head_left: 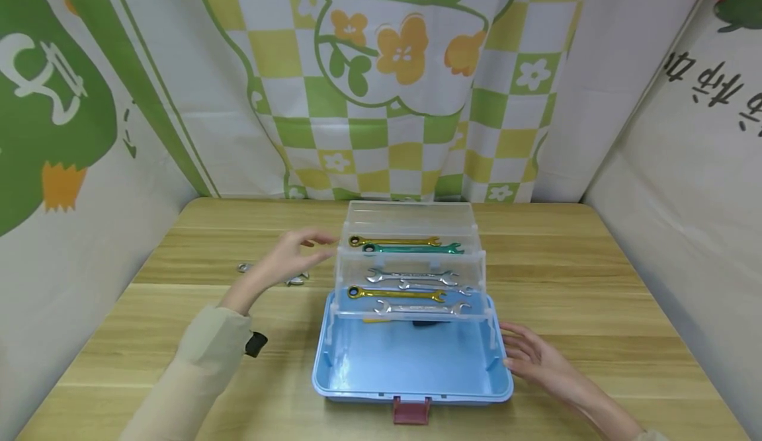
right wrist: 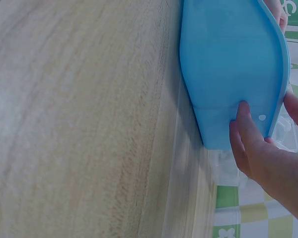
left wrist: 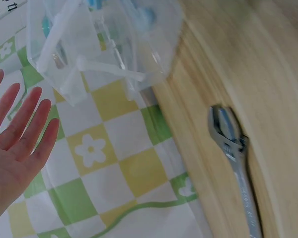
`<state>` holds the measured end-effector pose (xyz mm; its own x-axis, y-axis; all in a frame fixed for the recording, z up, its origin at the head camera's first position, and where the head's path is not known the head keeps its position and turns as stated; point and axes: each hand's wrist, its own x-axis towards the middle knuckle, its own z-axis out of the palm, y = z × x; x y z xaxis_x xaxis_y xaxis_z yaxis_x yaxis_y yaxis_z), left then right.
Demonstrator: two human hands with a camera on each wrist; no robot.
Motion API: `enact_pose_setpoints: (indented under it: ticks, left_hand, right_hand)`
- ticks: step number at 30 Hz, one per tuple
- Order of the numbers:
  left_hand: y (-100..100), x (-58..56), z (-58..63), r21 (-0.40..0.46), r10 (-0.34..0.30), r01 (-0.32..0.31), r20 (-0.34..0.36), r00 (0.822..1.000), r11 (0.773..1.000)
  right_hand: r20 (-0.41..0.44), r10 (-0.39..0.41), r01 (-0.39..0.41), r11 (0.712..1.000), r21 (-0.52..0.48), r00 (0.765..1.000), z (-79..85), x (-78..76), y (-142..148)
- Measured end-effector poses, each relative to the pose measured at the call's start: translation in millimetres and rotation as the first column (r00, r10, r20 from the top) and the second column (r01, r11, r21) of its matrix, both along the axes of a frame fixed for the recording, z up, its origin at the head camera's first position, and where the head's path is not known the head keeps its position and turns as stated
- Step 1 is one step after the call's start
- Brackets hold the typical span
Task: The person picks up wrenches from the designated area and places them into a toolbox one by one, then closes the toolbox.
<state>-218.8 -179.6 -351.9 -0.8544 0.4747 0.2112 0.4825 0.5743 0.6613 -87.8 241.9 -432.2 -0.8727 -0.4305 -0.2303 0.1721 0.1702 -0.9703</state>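
Note:
A light-blue toolbox (head_left: 411, 361) stands with its clear two-tier trays (head_left: 411, 262) raised at the back. Beside the trays' left edge hovers my left hand (head_left: 297, 252), its fingers extended and holding nothing; the left wrist view shows the same hand (left wrist: 20, 139) with spread fingers. My right hand (head_left: 532, 355) rests against the toolbox's right side. In the right wrist view, its fingers (right wrist: 248, 129) lie along the blue outer wall (right wrist: 233, 74), with the thumb at the rim. Gold, green and silver wrenches (head_left: 413, 249) lie in the trays.
An adjustable wrench (left wrist: 233, 148) lies on the wooden table (head_left: 565, 262), left of the toolbox and partly behind my left forearm in the head view. A maroon latch (head_left: 411, 411) hangs at the toolbox front. Under the trays, a dark-and-yellow item (head_left: 425, 322) partly shows. Printed curtains (head_left: 393, 143) stand behind.

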Motion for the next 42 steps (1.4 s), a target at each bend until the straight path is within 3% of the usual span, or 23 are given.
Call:
enact_pose_setpoints:
  ticks: [8,22,29,42]
  left_hand:
    - [-22,4.3,-14.4,-0.030,0.078,-0.077,0.013,0.997,0.997]
    - [-56,4.2,-37.1,-0.088,0.124,-0.119,0.058,0.991,0.989]
    - [-68,-2.4,-47.7,-0.145,0.145,-0.132,0.086,0.986,0.981]
    - [-83,-15.0,-61.7,-0.271,0.147,-0.122,0.073,0.986,0.955]
  right_hand:
    - [0.009,-0.005,0.005,1.000,0.005,1.000,0.0,0.4,0]
    - [-0.007,0.003,-0.003,1.000,-0.011,1.000,-1.7,0.0,0]
    - [-0.011,-0.001,0.001,1.000,-0.004,1.000,-1.9,0.5,0]
    - [-0.013,0.010,-0.010,0.999,-0.040,1.000,-1.9,0.4,0]
